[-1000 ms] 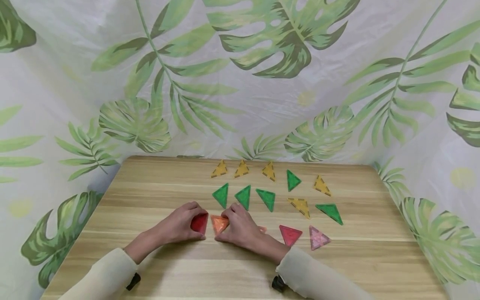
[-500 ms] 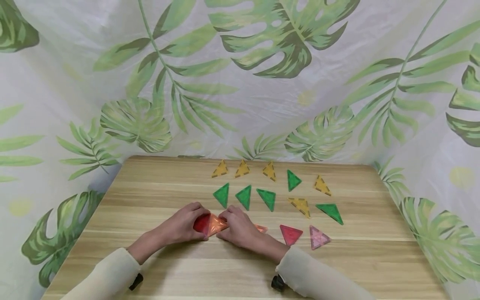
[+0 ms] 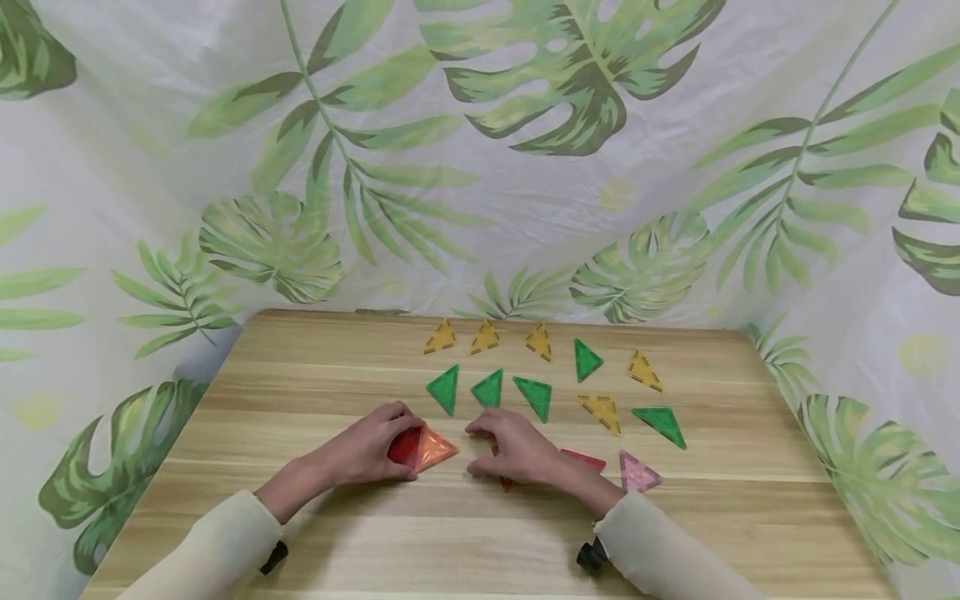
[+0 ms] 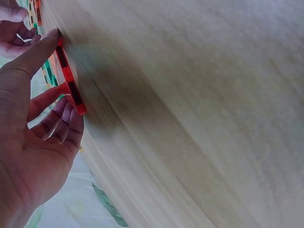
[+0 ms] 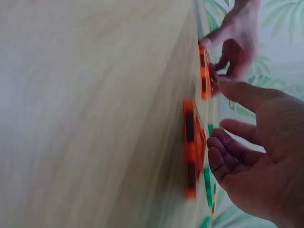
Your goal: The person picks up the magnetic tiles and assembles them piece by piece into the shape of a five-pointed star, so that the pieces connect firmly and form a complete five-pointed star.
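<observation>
While the left hand (image 3: pixel 367 446) pinches the red triangle (image 3: pixel 406 448) on the counter (image 3: pixel 420 533) in the head view, the right hand (image 3: pixel 519 446) sits just right of the orange triangle (image 3: pixel 437 450), its grip parted wide, nothing held. The red triangle touches the orange triangle along 1 edge. A 2nd orange triangle (image 3: pixel 507 484) is mostly hidden under the right hand. Crimson triangle (image 3: pixel 583 459) partly behind the right forearm (image 3: pixel 592 490); pink triangle (image 3: pixel 637 472) near it, to the right. Further back: 5 green triangles (image 3: pixel 443 389), 5 yellow triangles (image 3: pixel 600 414), spaced apart.

Left wrist view: red triangle seen edge-on, dark strips along its side. Left grip closed on it, thumb at 1 end, fingers at the other. Right hand at upper left, clear of it.

Right wrist view: 2nd orange triangle edge-on beside the right fingers, which are loosely bent, thumb well apart. Can't tell if they touch it. Left hand beyond, at the orange triangle.
</observation>
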### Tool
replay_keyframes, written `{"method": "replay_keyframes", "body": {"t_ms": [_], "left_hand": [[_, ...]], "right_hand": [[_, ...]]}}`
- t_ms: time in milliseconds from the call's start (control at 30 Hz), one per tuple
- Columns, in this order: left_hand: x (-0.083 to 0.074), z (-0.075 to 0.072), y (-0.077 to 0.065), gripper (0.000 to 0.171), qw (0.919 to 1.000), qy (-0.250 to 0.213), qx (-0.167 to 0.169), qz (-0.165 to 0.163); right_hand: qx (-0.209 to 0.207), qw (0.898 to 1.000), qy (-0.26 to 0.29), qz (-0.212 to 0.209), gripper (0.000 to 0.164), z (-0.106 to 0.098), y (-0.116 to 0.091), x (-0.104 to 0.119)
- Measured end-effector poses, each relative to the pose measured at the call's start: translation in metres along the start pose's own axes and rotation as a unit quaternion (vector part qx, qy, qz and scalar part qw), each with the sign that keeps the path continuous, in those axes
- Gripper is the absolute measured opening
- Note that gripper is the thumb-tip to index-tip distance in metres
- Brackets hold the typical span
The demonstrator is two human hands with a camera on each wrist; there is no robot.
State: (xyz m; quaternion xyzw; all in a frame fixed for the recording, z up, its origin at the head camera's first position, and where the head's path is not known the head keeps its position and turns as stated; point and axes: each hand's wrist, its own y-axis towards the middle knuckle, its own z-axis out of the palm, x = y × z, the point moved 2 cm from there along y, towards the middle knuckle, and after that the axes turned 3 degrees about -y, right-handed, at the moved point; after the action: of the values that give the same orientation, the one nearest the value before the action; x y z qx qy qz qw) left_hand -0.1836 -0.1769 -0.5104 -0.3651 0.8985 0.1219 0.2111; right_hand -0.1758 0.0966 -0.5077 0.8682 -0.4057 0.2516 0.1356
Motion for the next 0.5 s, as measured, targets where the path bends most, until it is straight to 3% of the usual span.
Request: {"method": "replay_keyframes", "body": {"t_ms": [267,500], "left_hand": [[-0.001,0.001,0.001,0.066,0.9999,0.003,0.008,0.007],[-0.002,0.0,0.002,0.066,0.9998,0.004,0.018,0.008]], "right_hand": [[0.047,0.998,-0.018,-0.031,0.061,-0.019,-0.023,-0.019],[0.095,0.993,-0.006,-0.065,0.068,-0.027,-0.031,-0.036]]}}
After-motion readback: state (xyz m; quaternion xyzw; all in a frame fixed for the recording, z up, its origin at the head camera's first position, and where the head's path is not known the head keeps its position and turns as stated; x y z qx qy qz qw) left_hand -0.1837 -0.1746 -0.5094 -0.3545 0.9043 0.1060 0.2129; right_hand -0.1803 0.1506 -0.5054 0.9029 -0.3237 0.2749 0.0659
